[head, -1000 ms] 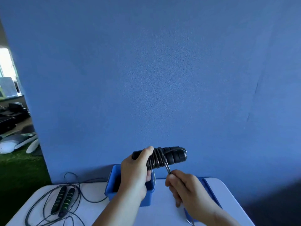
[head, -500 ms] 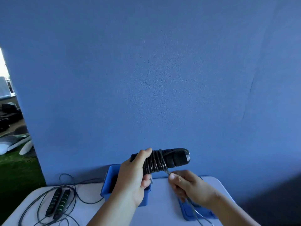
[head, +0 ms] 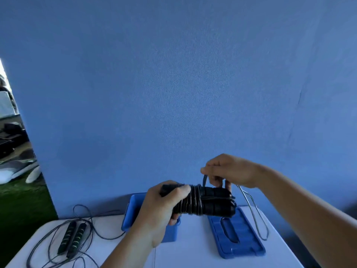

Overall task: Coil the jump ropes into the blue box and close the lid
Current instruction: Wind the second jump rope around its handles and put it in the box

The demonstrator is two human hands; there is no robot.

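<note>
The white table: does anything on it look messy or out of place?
Nothing is damaged or spilled. The black jump rope with green-banded handles sprawls in loose loops at the white table's left, not coiled. The flat blue plastic lid lies off the blue plastic box, to its right.

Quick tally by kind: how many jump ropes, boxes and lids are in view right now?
Jump ropes: 2 (black jump rope, held up in the hands; green-marked jump rope, lying loose at left)
Blue box: 1
Lid: 1, lying flat beside the box
Total: 4
</note>
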